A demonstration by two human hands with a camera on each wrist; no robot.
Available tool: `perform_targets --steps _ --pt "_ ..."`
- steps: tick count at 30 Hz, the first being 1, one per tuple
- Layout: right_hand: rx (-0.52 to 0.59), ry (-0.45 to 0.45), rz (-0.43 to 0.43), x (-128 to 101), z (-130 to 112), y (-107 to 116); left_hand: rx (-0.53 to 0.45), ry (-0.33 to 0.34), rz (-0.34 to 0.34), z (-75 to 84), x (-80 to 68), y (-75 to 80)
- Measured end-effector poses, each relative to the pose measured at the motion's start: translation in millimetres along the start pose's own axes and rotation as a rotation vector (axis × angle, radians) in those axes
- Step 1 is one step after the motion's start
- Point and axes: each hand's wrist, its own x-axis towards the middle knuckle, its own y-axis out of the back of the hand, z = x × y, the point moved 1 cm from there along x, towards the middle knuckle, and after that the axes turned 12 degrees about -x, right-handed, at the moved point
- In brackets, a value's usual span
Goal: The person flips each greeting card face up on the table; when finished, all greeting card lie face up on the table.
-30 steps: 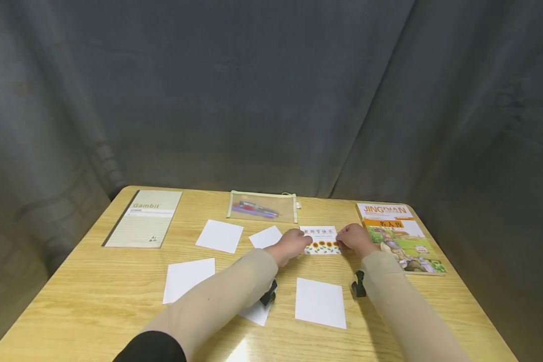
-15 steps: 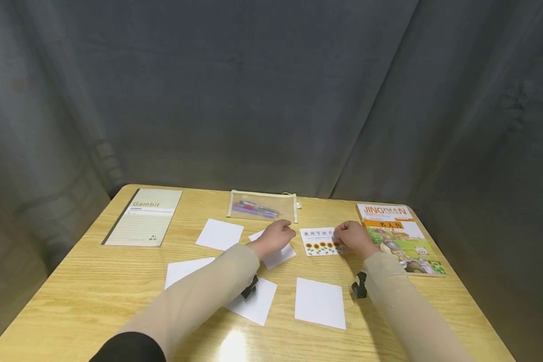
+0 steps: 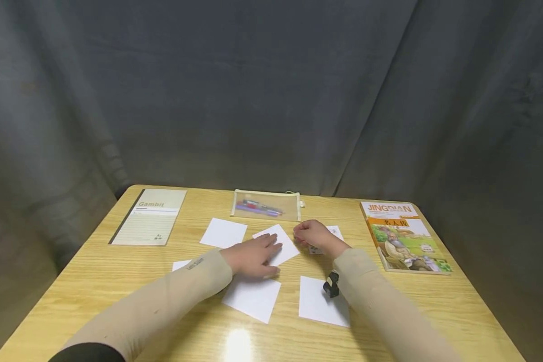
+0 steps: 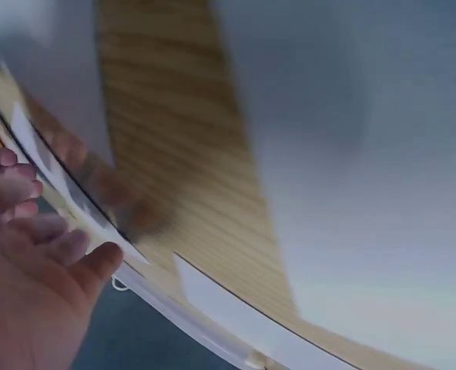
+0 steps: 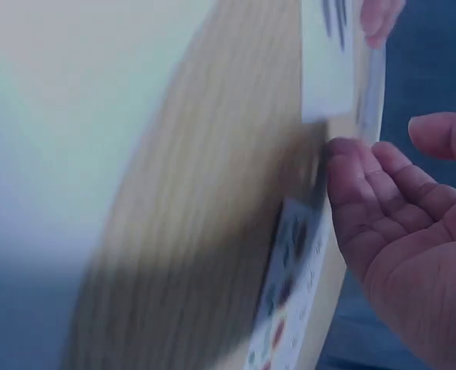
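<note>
My left hand (image 3: 252,256) is spread flat with straight fingers over a small white card (image 3: 286,250), its fingertips overlapping the card's left part. My right hand (image 3: 315,235), fingers loosely bent, is at that card's right corner and partly hides the printed sunflower card (image 3: 336,231). In the right wrist view, the right hand's thumb stands apart from its fingers and nothing is between them; the sunflower card (image 5: 290,270) lies beside it on the wooden table (image 5: 205,177). The left wrist view has the left hand (image 4: 35,277) with relaxed fingers above the table.
Further white paper squares lie around: one (image 3: 223,232) behind the left forearm, one (image 3: 255,297) in front of it, one (image 3: 314,304) under the right wrist. A mesh pencil pouch (image 3: 289,205) with pens, a Gambit notebook (image 3: 149,218) and a book (image 3: 407,236) sit towards the table's back.
My left hand has left the sunflower card and moved left onto the white card, which has shifted right and turned. My right hand has moved left from the sunflower card's right edge.
</note>
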Motion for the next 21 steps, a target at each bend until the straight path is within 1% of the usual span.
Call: perform_targets --steps 2,4,6,9,11,14,16,21 --pt "-0.004 -0.006 -0.005 2.4 -0.9 -4.6 0.026 0.012 -0.044 -0.4 -3.9 -0.8" --pt "-0.028 -0.03 0.007 3.6 -2.8 -6.6 0.051 0.023 -0.075 -0.2 -6.1 -0.6" --pt "-0.079 -0.037 0.031 5.3 -6.3 -7.9 0.071 0.036 -0.092 1.2 -7.3 0.7" --pt "-0.173 -0.046 0.045 8.2 -12.6 -8.7 0.081 0.045 -0.098 2.7 -8.3 2.6" --pt "-0.22 -0.046 0.04 11.5 -15.6 -10.1 0.074 0.051 -0.097 3.1 -9.0 3.1" --pt "-0.254 -0.044 0.017 14.3 -18.9 -11.0 0.061 0.053 -0.098 2.4 -9.7 2.5" --pt "-0.255 -0.043 0.014 15.9 -20.4 -11.2 0.051 0.055 -0.093 1.9 -10.3 2.4" --pt "-0.353 -0.011 0.023 18.8 -24.4 -12.4 0.039 0.056 -0.085 -0.1 -11.4 1.3"
